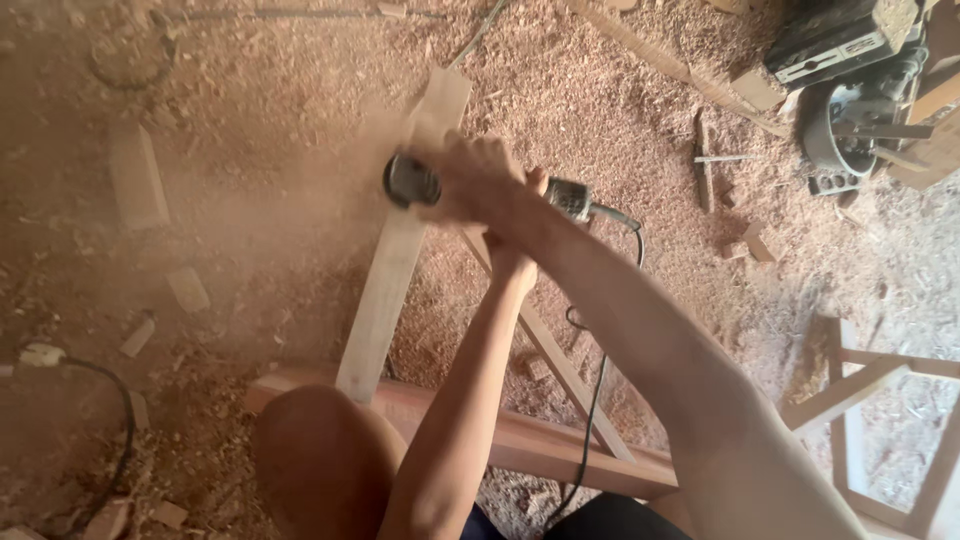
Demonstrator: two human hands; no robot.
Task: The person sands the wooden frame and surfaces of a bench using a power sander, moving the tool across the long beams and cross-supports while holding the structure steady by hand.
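Both hands are closed on a grinder (420, 183), the right hand (478, 180) over its head and the left hand (520, 245) at its body, pressing it on a plank (385, 290) above the sawdust-covered floor (250, 150).

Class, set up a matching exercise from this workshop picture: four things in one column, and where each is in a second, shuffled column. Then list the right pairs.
Things:
1. angle grinder
2. pale plank
3. black power cord
4. wooden frame

Places:
A. at the right edge, standing on the sawdust
B. trailing from the tool's rear down past the reddish beam
C. in both hands, pressed on the wood
D. leaning from the beam up toward the top of the picture

Pairs: 1-C, 2-D, 3-B, 4-A
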